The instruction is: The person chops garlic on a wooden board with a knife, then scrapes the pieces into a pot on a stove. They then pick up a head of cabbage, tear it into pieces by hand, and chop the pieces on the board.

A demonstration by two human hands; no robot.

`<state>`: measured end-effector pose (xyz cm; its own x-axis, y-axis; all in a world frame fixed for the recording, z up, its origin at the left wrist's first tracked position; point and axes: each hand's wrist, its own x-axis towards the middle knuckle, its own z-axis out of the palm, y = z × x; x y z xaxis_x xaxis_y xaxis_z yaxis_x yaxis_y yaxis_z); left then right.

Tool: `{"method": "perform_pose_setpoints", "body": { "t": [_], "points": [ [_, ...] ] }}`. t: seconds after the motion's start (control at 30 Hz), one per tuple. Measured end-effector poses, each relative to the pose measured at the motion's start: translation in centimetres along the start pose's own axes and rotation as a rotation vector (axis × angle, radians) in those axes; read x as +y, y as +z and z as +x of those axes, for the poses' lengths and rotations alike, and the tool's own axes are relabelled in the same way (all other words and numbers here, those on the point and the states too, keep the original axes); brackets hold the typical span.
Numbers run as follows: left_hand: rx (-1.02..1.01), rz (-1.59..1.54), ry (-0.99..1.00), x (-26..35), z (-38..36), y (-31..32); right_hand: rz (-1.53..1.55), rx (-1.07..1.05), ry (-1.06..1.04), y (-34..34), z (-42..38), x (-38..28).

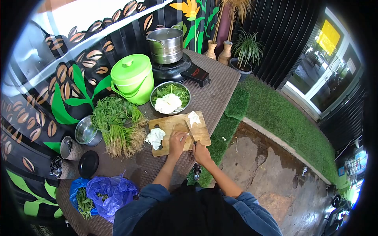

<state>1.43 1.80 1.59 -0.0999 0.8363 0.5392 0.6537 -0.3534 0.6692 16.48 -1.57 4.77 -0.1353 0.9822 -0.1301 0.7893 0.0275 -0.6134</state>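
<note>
A wooden cutting board [169,125] lies near the table's edge in front of me. My right hand [201,152] is wrapped round the dark handle of a knife [190,131], whose blade points away over the board. Just left of the blade, my left hand [176,144] has its fingers closed on a small white piece [183,137], mostly hidden by them. A crumpled white leafy lump [155,137] rests at the board's left end, and a smaller white scrap [194,118] at the far right. Behind the board, a metal bowl [188,107] holds green cut leaves and another white lump [168,103].
Bunched rooted greens [120,126] lie left of the board. A green lidded bucket [134,78] and a steel pot [167,47] on a black stove [169,72] stand behind. Left are a metal bowl [87,133], a black lid [89,164] and blue plastic bags [110,192].
</note>
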Motion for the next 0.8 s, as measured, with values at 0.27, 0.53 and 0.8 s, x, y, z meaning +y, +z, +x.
{"method": "perform_pose_setpoints", "body": {
  "t": [0.27,0.53,0.8],
  "points": [
    [-0.002,0.016,0.029,0.5,-0.2,-0.1,-0.045,-0.023,0.059,0.0,1.0,-0.6],
    [-0.034,0.009,0.019,0.6,-0.4,-0.3,-0.065,0.029,0.077,0.6,-0.3,-1.4],
    [-0.05,0.039,0.027,-0.1,-0.5,0.2,-0.049,-0.058,0.049,-0.7,1.1,-1.4]
  ]
}}
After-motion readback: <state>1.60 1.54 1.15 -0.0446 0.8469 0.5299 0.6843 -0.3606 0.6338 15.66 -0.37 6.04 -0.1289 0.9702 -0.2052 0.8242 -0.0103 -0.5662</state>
